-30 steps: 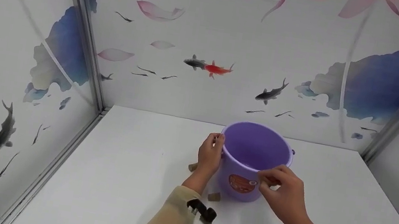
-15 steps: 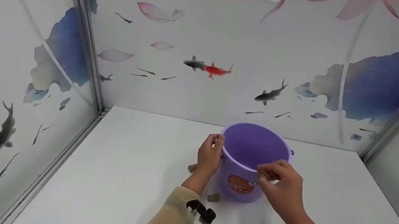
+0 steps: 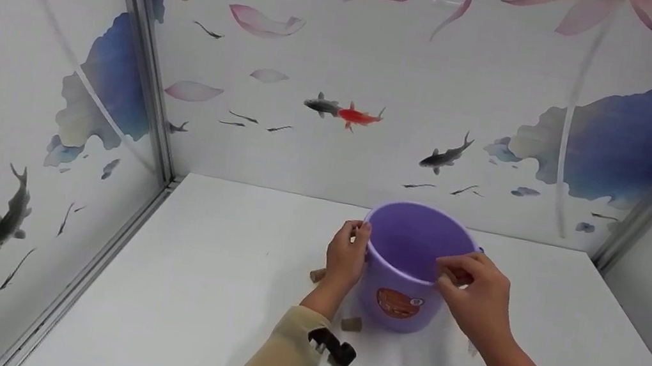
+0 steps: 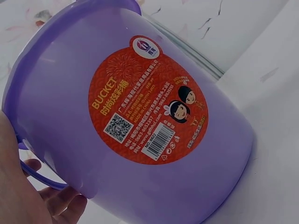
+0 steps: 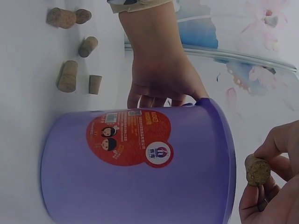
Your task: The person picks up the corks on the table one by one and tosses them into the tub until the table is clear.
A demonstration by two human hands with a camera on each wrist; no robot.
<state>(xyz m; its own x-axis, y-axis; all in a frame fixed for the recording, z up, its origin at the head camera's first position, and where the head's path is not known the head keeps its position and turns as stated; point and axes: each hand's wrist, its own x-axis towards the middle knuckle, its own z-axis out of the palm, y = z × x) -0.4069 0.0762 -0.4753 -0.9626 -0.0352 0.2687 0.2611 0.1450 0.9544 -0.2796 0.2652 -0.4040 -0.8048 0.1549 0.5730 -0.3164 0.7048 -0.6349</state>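
Note:
A purple bucket (image 3: 371, 293) with a red label (image 4: 149, 107) stands upright on the white table. My left hand (image 3: 346, 254) grips its left side, thumb at the rim and fingers bent by the thin purple handle (image 4: 39, 176). Beside the rim, just outside it in the right wrist view, my right hand (image 3: 480, 296) pinches a cork (image 5: 258, 171) between thumb and fingers. The head view does not show that cork clearly. The inside bottom of the bucket is mostly hidden.
Several loose corks (image 5: 67, 77) lie on the table (image 3: 218, 296) to the left of and in front of the bucket; the left arm (image 3: 274, 356) hides some of them in the head view. Printed panels (image 3: 240, 151) wall in the table at the back and sides.
My right hand has risen slightly and shifted a little to the right along the bucket's near rim. My left hand and the bucket keep their places.

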